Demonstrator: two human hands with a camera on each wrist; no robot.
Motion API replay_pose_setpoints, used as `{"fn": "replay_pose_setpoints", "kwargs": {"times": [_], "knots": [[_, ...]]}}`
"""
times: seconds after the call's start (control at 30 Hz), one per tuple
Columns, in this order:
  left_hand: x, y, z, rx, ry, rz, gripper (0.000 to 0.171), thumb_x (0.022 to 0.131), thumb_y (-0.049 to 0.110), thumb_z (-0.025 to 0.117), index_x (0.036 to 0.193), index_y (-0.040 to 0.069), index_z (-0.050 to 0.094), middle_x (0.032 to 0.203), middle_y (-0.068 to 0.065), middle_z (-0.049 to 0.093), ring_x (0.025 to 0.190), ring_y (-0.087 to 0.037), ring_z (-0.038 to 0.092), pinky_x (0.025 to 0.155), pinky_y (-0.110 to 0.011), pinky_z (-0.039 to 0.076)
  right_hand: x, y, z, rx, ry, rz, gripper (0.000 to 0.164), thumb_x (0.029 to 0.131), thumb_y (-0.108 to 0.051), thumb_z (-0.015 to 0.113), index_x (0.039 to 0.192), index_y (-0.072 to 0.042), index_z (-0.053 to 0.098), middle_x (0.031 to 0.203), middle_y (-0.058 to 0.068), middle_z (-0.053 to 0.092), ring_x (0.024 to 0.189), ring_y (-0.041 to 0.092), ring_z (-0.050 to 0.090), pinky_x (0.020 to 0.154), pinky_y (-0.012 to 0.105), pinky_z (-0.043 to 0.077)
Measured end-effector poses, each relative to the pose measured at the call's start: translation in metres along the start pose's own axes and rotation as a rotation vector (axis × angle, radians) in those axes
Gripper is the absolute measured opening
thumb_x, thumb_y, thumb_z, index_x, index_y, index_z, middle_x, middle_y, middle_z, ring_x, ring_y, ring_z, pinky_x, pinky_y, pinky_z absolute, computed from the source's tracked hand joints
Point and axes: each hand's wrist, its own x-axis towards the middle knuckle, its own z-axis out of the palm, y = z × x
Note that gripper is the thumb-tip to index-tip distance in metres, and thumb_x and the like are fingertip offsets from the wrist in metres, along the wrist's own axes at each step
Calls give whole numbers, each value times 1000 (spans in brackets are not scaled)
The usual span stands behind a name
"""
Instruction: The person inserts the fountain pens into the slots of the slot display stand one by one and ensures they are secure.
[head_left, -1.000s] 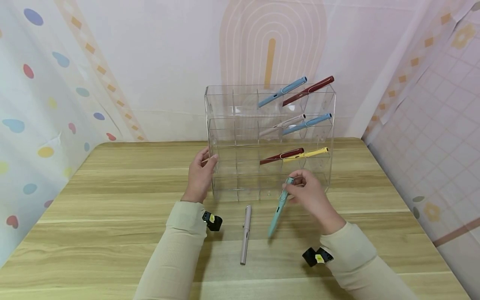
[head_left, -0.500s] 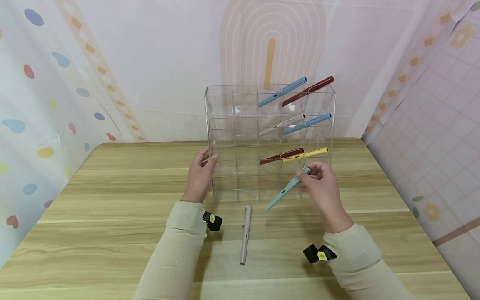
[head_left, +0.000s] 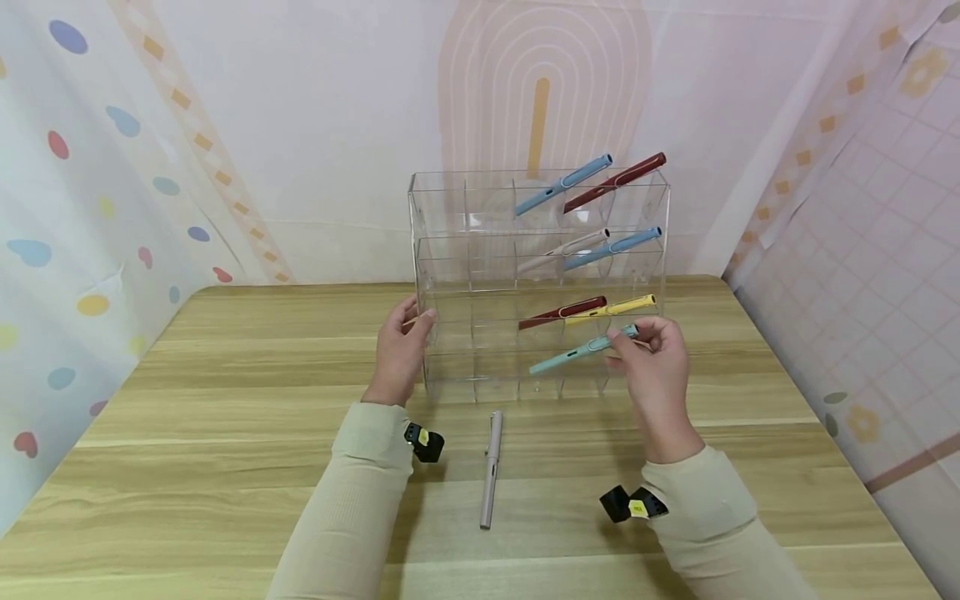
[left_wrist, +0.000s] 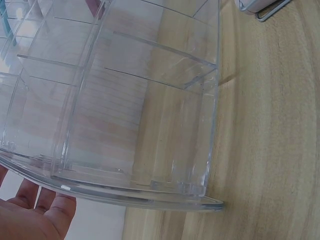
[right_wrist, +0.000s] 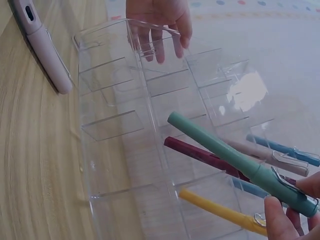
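Note:
My right hand point(head_left: 660, 375) pinches a mint-green pen point(head_left: 573, 354) near its clip end, between thumb and fingers. The pen slants, clip end raised, before the lowest tier of the clear pen rack point(head_left: 413, 208); whether its tip touches the rack I cannot tell. My left hand point(head_left: 401, 346) grips the rack's left side, thumb at the front edge and fingers farther back. In the left wrist view, those fingers point(left_wrist: 60, 210) lie against the outside of the side wall. A pale mauve pen point(head_left: 491, 475) lies on the table in front of the rack.
Several pens lean in the rack's right half: the top tier has a blue pen point(head_left: 566, 185) and a maroon pen point(head_left: 617, 182). Below are a pale pen point(head_left: 573, 247), another blue one, a maroon one and a yellow pen point(head_left: 622, 307). A patterned curtain point(head_left: 337, 125) hangs behind the table.
The right hand has moved right and slightly up with the mint-green pen, which has swung from steep to nearly level. My left hand and the rack stay put.

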Motion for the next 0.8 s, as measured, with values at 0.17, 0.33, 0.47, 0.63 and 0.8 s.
{"fn": "replay_pose_setpoints", "kwargs": {"times": [0.17, 0.33, 0.47, 0.63, 0.8], "knots": [[0, 0, 0, -3, 1, -2, 48, 99, 20, 52, 145, 10, 42, 140, -15, 46, 122, -27, 45, 100, -48, 40, 1, 5, 2, 15, 30, -12, 22, 89, 8, 61, 99, -5, 46, 89, 1, 48, 75, 4, 59, 63, 21, 55], [0, 0, 0, 0, 1, -2, 48, 99, 20, 52, 145, 10, 42, 139, -15, 46, 123, -27, 45, 99, -47, 41, 1, 11, 5, 28, 44, -14, 23, 88, 8, 61, 96, -7, 45, 89, 1, 48, 73, 4, 59, 63, 21, 55], [0, -1, 0, -2, 1, -3, 48, 100, 20, 52, 145, 10, 42, 140, -15, 46, 123, -27, 45, 100, -47, 40, 1, 16, 8, 49, 56, -10, 24, 87, 9, 61, 93, -8, 45, 87, 1, 48, 70, 4, 60, 62, 20, 54], [0, -1, 0, -4, 1, 0, 48, 99, 20, 52, 145, 10, 42, 139, -15, 46, 123, -27, 45, 99, -47, 41, -1, 21, 12, 40, 77, -23, 24, 86, 11, 62, 90, -6, 45, 84, 1, 49, 67, 3, 60, 60, 18, 53], [-1, 0, 0, -1, 4, 2, 48, 99, 20, 53, 145, 10, 43, 139, -15, 47, 122, -27, 46, 97, -44, 42, -2, 27, 16, 25, 81, -15, 24, 86, 10, 62, 91, -6, 44, 87, 3, 46, 68, 2, 59, 60, 18, 53]]}}
